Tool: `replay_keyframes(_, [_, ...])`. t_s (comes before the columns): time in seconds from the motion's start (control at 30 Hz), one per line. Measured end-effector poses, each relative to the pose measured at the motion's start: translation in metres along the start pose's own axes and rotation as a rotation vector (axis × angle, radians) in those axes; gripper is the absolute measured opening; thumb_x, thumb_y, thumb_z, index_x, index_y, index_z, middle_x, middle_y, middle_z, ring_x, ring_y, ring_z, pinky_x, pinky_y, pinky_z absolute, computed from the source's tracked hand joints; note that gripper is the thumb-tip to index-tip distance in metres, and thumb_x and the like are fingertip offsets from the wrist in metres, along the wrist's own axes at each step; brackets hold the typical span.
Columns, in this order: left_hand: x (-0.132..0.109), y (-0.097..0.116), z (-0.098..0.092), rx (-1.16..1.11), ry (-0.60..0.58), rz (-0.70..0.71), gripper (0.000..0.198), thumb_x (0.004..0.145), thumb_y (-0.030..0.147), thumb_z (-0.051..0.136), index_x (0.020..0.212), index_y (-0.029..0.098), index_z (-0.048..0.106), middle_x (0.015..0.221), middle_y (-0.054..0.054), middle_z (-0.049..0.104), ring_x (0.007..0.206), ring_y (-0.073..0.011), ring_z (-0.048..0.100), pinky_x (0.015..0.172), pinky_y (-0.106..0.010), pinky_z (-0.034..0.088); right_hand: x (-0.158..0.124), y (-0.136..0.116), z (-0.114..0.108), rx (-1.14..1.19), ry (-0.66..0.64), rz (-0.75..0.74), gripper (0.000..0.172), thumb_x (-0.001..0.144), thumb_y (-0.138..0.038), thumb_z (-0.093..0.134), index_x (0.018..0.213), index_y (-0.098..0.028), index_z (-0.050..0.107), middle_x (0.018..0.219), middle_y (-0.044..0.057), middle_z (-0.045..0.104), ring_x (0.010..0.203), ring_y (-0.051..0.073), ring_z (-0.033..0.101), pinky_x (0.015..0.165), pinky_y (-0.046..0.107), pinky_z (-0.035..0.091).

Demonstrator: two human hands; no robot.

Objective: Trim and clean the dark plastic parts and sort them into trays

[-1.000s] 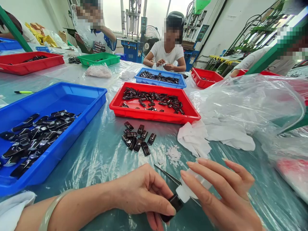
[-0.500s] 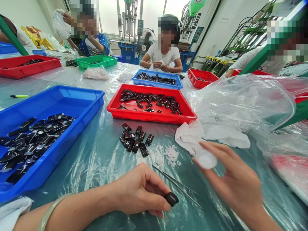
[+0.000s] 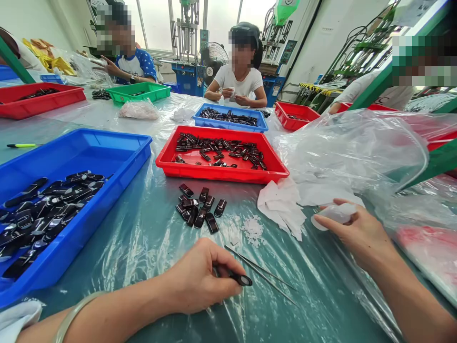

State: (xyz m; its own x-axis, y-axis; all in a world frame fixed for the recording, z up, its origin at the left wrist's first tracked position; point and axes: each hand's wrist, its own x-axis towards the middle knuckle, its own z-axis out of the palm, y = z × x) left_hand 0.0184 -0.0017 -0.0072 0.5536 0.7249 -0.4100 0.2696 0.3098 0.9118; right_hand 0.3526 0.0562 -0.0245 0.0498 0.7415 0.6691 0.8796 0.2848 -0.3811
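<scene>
Low at the centre, my left hand (image 3: 205,278) pinches a small glossy black plastic part (image 3: 243,279), its round end turned to the right. My right hand (image 3: 364,233) is closed around a small translucent white bottle (image 3: 335,213), tilted beside the crumpled white cloths (image 3: 280,205). Metal tweezers (image 3: 264,275) lie on the sheet just right of my left hand. Beyond them is a little heap of white flakes (image 3: 253,230). A loose group of similar black parts (image 3: 200,209) rests in front of the red tray (image 3: 221,172).
At the left stands a large blue tray (image 3: 117,188) of black parts. Clear plastic bags (image 3: 357,147) bulge at the right beside a slanted green bar (image 3: 410,66). Behind the red tray is a smaller blue tray (image 3: 232,125). Co-workers (image 3: 239,78) sit across the table.
My right hand has moved right with the bottle, now tipped on its side near the cloths. The black part in my left hand has turned, showing its round end.
</scene>
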Motion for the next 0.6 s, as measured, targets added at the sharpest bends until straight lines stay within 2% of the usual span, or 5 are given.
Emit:
replay_keyframes(0.13, [0.000, -0.004, -0.001, 0.078, 0.059, 0.064, 0.023, 0.064, 0.021, 0.059, 0.082, 0.011, 0.070, 0.060, 0.000, 0.057, 0.050, -0.0070, 0.046, 0.047, -0.016, 0.036, 0.000, -0.019, -0.011, -0.143, 0.170, 0.130, 0.073, 0.061, -0.034, 0.074, 0.124, -0.008, 0.049, 0.097, 0.016, 0.065, 0.077, 0.025, 0.063, 0.046, 0.024, 0.044])
replay_keyframes(0.23, [0.001, -0.007, 0.000, 0.114, 0.076, 0.111, 0.023, 0.065, 0.021, 0.059, 0.082, 0.011, 0.070, 0.063, 0.000, 0.059, 0.053, -0.0077, 0.047, 0.050, -0.016, 0.036, -0.006, -0.055, -0.014, -0.137, 0.198, 0.045, 0.047, 0.066, -0.027, 0.072, 0.110, -0.016, 0.059, 0.100, 0.012, 0.063, 0.070, 0.020, 0.062, 0.052, 0.028, 0.046])
replay_keyframes(0.33, [0.001, -0.006, 0.000, 0.103, 0.062, 0.111, 0.022, 0.065, 0.022, 0.059, 0.082, 0.011, 0.069, 0.061, 0.000, 0.057, 0.053, -0.0073, 0.045, 0.050, -0.016, 0.035, -0.017, -0.096, -0.006, 0.094, -0.074, -0.219, 0.006, 0.075, -0.017, 0.064, 0.080, -0.021, 0.063, 0.079, 0.002, 0.064, 0.068, 0.013, 0.062, 0.060, 0.023, 0.049])
replay_keyframes(0.47, [0.002, -0.005, 0.000, 0.086, 0.044, 0.148, 0.018, 0.064, 0.020, 0.058, 0.075, 0.009, 0.069, 0.060, 0.001, 0.053, 0.052, -0.0068, 0.039, 0.048, -0.017, 0.031, -0.025, -0.135, 0.014, 0.263, -0.408, -0.378, 0.012, 0.083, -0.013, 0.053, 0.084, -0.020, 0.061, 0.081, 0.002, 0.062, 0.074, 0.012, 0.059, 0.064, 0.023, 0.049])
replay_keyframes(0.6, [0.003, -0.005, -0.001, 0.100, 0.037, 0.166, 0.015, 0.064, 0.017, 0.057, 0.070, 0.008, 0.067, 0.052, 0.003, 0.045, 0.049, -0.0063, 0.033, 0.046, -0.018, 0.029, -0.026, -0.152, 0.033, 0.239, -0.534, -0.420, 0.017, 0.086, -0.014, 0.048, 0.093, -0.020, 0.062, 0.087, 0.005, 0.063, 0.085, 0.018, 0.053, 0.073, 0.035, 0.042])
